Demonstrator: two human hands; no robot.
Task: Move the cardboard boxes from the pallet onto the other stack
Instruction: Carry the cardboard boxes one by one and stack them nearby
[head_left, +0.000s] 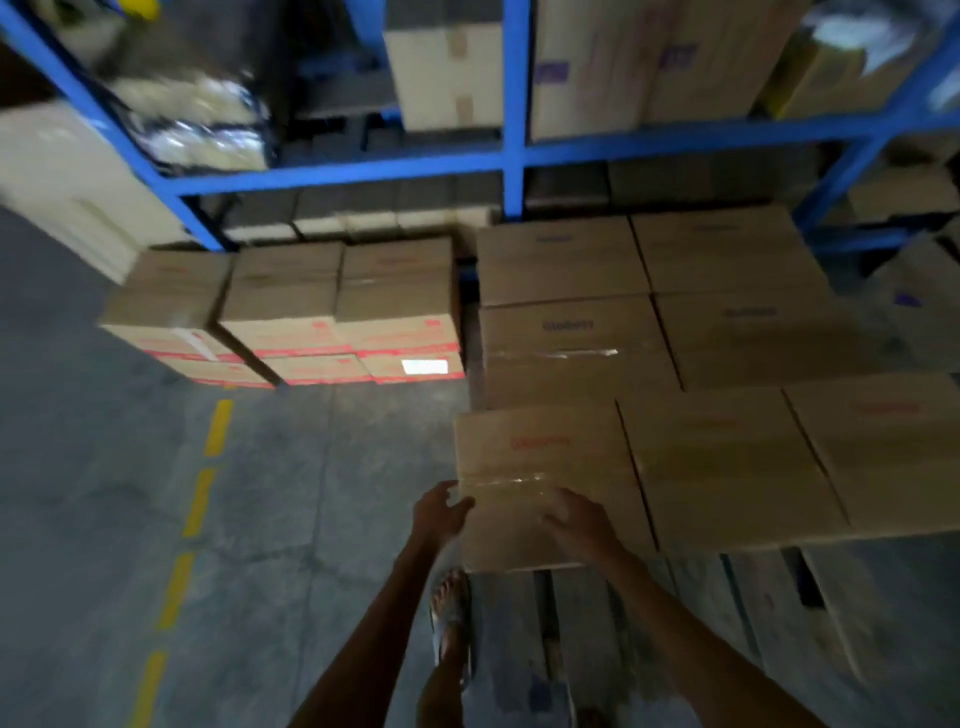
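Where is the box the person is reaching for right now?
In the head view, the box sits lower centre-right at the pallet stack's near left corner, left hand at its left edge, right hand on top, another box to its right.

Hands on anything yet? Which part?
Both on the nearest cardboard box: left hand at its near-left corner, right hand on its top near edge. Whether it's lifted can't be told.

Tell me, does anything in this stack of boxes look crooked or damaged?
Nothing looks damaged, though the picture is blurred. The nearest box, which the left hand and right hand touch, sits slightly turned against its neighbour. The red-striped stack by the floor's yellow line is also set unevenly.
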